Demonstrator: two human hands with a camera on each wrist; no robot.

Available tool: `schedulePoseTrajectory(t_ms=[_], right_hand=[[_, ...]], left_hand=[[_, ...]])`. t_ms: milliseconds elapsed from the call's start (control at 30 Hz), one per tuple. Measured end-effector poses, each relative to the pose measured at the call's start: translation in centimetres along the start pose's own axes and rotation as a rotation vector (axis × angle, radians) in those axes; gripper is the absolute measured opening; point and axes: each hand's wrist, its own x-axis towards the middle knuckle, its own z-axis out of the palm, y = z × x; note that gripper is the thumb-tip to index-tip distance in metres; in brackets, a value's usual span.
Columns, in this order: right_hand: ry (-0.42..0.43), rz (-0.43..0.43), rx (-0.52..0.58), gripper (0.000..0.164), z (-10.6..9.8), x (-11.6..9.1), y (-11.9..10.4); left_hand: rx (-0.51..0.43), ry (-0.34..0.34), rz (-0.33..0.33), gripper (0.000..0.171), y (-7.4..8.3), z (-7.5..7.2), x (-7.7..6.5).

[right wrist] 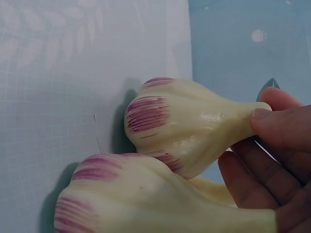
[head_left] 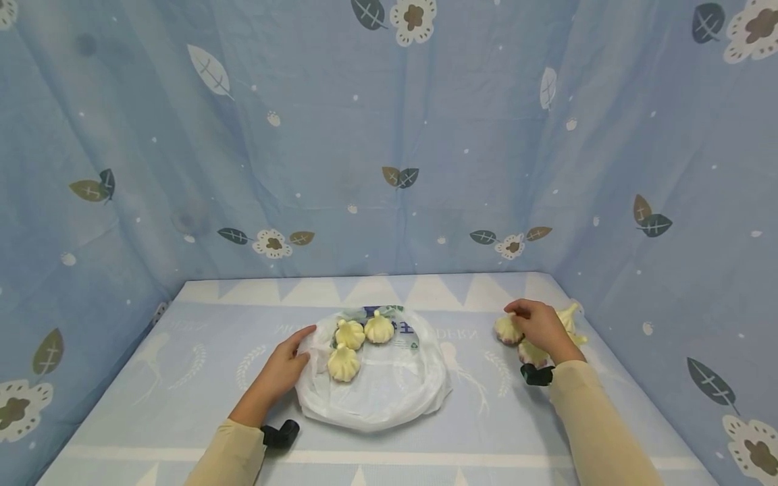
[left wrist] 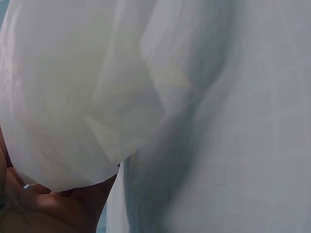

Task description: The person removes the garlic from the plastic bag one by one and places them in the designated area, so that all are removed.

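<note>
My right hand [head_left: 541, 327] pinches the stem of a garlic bulb [right wrist: 170, 124] between thumb and fingertips. Pale yellow with purple streaks, its round end is close to the tabletop. A second garlic bulb [right wrist: 126, 194] lies right beside it, its stem under my palm. On the left, my left hand [head_left: 281, 371] touches the outer side of a white plastic bag [head_left: 371, 418], thumb and fingers apart. The bag lies with its mouth spread wide, and three garlic bulbs [head_left: 343, 363] sit inside. White plastic fills most of the left wrist view and hides much of that hand.
More garlic bulbs [head_left: 568, 316] lie behind my right hand, near the table's right edge. Blue patterned curtains [head_left: 340, 135] enclose the back and both sides. The table [head_left: 200, 405] has a pale blue and white printed cover.
</note>
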Motion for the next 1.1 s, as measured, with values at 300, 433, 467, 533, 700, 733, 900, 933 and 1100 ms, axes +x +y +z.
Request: schedulePoseTrajectory(t_ms=[300,433,467,533,700,733,900,933,1100], right_hand=[[-0.019,-0.004,-0.005,0.028,-0.2,-0.1,-0.2],[-0.020,-0.011,-0.001,0.026,-0.2,0.0,-0.6],[-0.021,-0.013,-0.002,0.025,-0.3,0.0,-0.7],[-0.024,-0.007,-0.003,0.025,-0.4,0.1,-1.0],[-0.022,-0.016,-0.024,0.026,-0.6,0.3,-2.0],[-0.016,-0.025,-0.031,0.025,-0.6,0.4,-2.3],[0.009,-0.088,-0.043,0.022,-0.4,0.4,-3.8],[0.007,-0.092,-0.036,0.022,-0.2,0.5,-4.1],[-0.012,-0.134,-0.015,0.023,0.3,0.5,-5.7]], left_hand=[[-0.017,-0.009,-0.009,0.057,0.1,-0.1,0.1],[-0.012,-0.006,-0.016,0.057,0.1,-0.1,0.0],[-0.011,-0.006,-0.017,0.057,0.1,-0.1,0.0],[-0.009,-0.004,-0.016,0.057,0.1,-0.1,0.0],[-0.009,-0.004,0.000,0.057,0.1,-0.2,-0.1],[-0.011,-0.004,0.004,0.057,0.1,-0.2,-0.1],[-0.017,-0.007,0.016,0.057,0.1,-0.4,-0.1],[-0.020,-0.007,0.017,0.057,0.1,-0.4,-0.1],[-0.024,-0.014,0.022,0.056,0.0,-0.5,-0.3]])
